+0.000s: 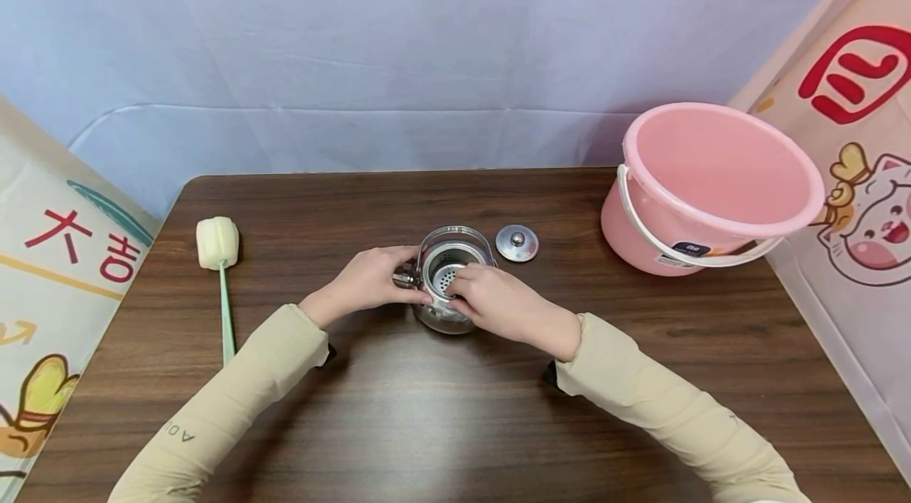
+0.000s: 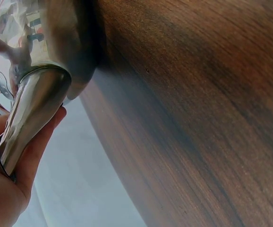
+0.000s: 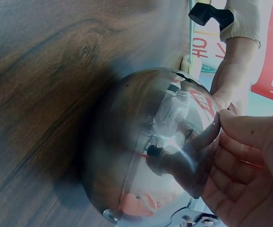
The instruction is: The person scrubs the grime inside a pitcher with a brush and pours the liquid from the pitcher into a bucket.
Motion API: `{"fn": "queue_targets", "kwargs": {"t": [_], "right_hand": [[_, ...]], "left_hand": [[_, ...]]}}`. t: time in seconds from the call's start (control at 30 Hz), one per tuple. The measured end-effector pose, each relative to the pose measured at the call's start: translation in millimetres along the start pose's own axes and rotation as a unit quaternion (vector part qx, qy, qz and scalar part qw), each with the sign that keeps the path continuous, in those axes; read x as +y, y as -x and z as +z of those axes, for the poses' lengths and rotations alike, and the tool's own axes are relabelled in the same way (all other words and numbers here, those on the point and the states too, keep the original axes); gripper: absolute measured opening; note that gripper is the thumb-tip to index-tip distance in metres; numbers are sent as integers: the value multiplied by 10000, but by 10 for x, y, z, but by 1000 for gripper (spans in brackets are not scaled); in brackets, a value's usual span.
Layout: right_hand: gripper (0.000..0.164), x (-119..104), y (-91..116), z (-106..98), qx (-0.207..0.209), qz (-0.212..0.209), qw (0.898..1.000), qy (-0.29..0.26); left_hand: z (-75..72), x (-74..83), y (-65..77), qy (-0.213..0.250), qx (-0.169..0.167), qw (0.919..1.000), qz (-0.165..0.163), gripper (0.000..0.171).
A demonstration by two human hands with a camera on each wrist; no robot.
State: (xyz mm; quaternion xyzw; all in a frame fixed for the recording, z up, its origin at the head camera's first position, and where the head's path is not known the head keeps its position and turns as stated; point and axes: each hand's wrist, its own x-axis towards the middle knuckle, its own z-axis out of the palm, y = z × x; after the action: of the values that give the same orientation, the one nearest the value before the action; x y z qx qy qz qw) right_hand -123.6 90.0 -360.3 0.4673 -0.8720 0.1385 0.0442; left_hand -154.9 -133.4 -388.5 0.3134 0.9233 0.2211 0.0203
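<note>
A shiny metal teapot [image 1: 444, 321] stands on the table between both hands, its round mouth uncovered. Inside the mouth sits a metal strainer [image 1: 446, 279] with a perforated bottom. My left hand [image 1: 366, 281] holds the pot from the left, thumb and fingers either side of the spout [image 2: 37, 109]. From the right, my right hand [image 1: 501, 301] reaches over the mouth and pinches the strainer's near rim, fingers curled in the opening; its fingertips are partly hidden. In the right wrist view, the thumb [image 3: 243, 130] is right at the pot's top edge. The knobbed lid [image 1: 517, 243] lies to the right, behind the right hand.
A pink bucket [image 1: 640, 226] with a white handle stands at the back right of the wooden table [image 1: 427, 424]. At the left lies a sponge-headed bottle brush [image 1: 217, 242] with a green handle. A pale cloth backdrop [image 1: 356, 52] hangs behind the table.
</note>
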Motion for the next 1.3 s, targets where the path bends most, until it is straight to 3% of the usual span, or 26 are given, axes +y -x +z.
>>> {"fn": "queue_targets", "kwargs": {"t": [0.7,1.1,1.3], "right_hand": [[4,-4,-17,-17,300,-100,9994,159],[7,19,-16,86,1158,-797,9860,901],[4,22,-4,99,1376,-922,9804,1067]], "left_hand": [[2,-18,-12,0,-33,10000,-11,72],[8,-12,-7,37,-4,10000,-6,71],[9,-13,-5,2,-4,10000,-42,71]]}}
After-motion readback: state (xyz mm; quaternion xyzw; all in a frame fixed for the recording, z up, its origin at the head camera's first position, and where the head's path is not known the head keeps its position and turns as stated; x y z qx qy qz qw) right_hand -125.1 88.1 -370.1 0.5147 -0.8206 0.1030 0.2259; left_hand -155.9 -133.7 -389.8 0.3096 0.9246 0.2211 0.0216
